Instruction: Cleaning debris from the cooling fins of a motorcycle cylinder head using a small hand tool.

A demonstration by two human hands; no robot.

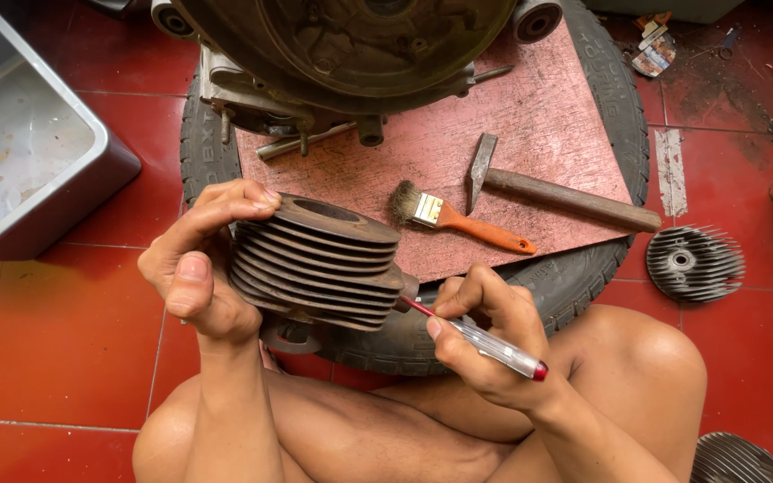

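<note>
My left hand (pixel 203 264) grips a rusty finned engine cylinder (pixel 319 259), holding it tilted above my lap. My right hand (pixel 485 335) holds a small screwdriver (pixel 494 347) with a clear handle and red end cap. Its red shaft tip touches the right side of the cylinder's lower fins. Both hands hover in front of a tyre (pixel 583 277) topped by a reddish board (pixel 530 134).
On the board lie a hammer (pixel 552 192), an orange-handled brush (pixel 458 219) and a dirty engine casing (pixel 342 54). A grey metal tray (pixel 20 152) sits at left on the red tiled floor. A finned cylinder head (pixel 695 262) lies at right, another finned part (pixel 740 458) bottom right.
</note>
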